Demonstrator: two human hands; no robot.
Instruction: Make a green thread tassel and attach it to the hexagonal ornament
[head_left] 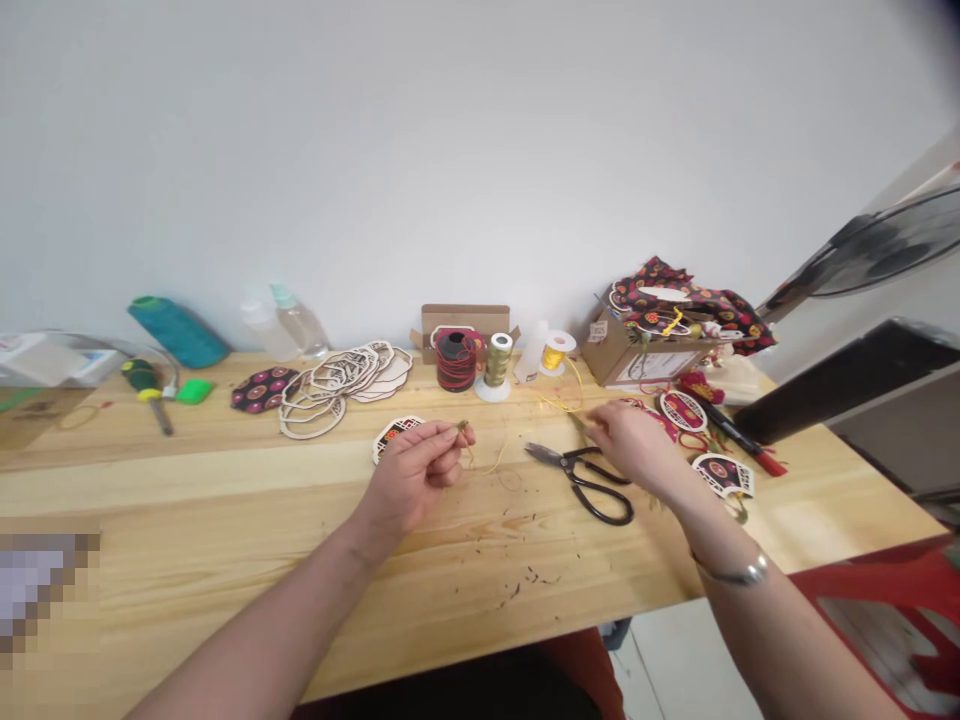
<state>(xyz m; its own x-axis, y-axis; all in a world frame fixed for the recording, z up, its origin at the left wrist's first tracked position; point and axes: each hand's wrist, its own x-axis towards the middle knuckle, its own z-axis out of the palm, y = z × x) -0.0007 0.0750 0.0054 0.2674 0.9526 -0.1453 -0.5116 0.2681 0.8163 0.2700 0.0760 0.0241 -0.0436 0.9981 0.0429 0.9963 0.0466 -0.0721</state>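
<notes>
Near the middle of the table, my left hand point(426, 465) is closed in a pinch on a small olive-green piece point(463, 427) with yellow thread point(491, 468) hanging from it. A patterned ornament point(390, 437) lies partly behind that hand. My right hand point(622, 436) is closed above the handles of black scissors point(581, 475); something thin and olive shows at its fingertips, too small to name. The scissors lie on the wooden table point(247, 520), blades toward the left. Yellow cord point(574, 385) runs from a spool point(555, 352) toward the right hand.
Red-black cord point(455, 362) and a green spool point(496, 362) stand at the back. White cut-out frames point(352, 380) lie left, beyond them a teal cone point(176, 332) and a screwdriver point(148, 392). Right are a fabric-filled box point(645, 350), finished ornaments point(721, 476) and a marker point(750, 445).
</notes>
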